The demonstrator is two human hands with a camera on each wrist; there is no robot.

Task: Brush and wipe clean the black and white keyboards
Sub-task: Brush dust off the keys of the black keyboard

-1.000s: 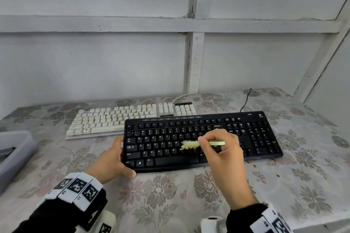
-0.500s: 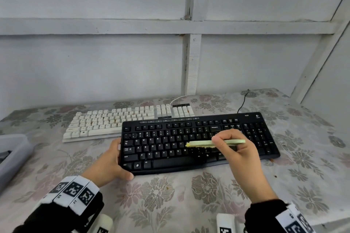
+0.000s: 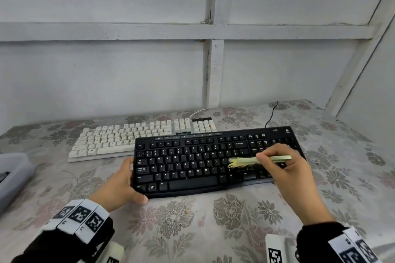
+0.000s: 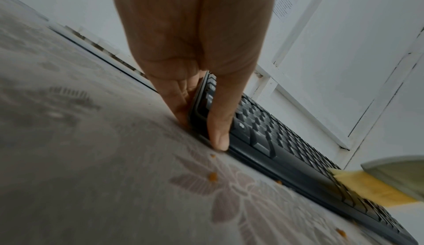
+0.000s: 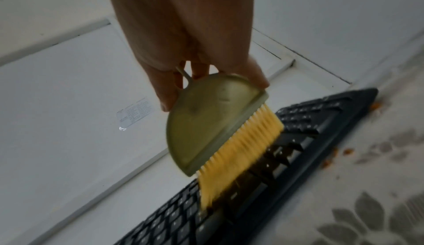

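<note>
From the head view, your left hand (image 3: 119, 183) grips the left end of the black keyboard (image 3: 192, 162). Your right hand (image 3: 286, 168) pinches the brush (image 3: 252, 160) above its right keys. The white keyboard (image 3: 128, 136) lies just behind the black keyboard.

In the left wrist view, your thumb (image 4: 220, 118) presses its front corner.

In the right wrist view, yellow bristles (image 5: 238, 149) touch the keys, and orange crumbs (image 5: 344, 152) lie beside the black keyboard.

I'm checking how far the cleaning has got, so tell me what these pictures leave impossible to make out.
- Keys under the right hand on the black keyboard: hidden in the head view.
- Brush bristle tips: motion-blurred in the right wrist view, so contact with the keys is unclear.
- White keyboard: its near right edge is covered by the black one; its stains are too small to judge.
- Grey bin: cut off by the left edge.
- Left hand fingers: hidden behind the hand.
</note>
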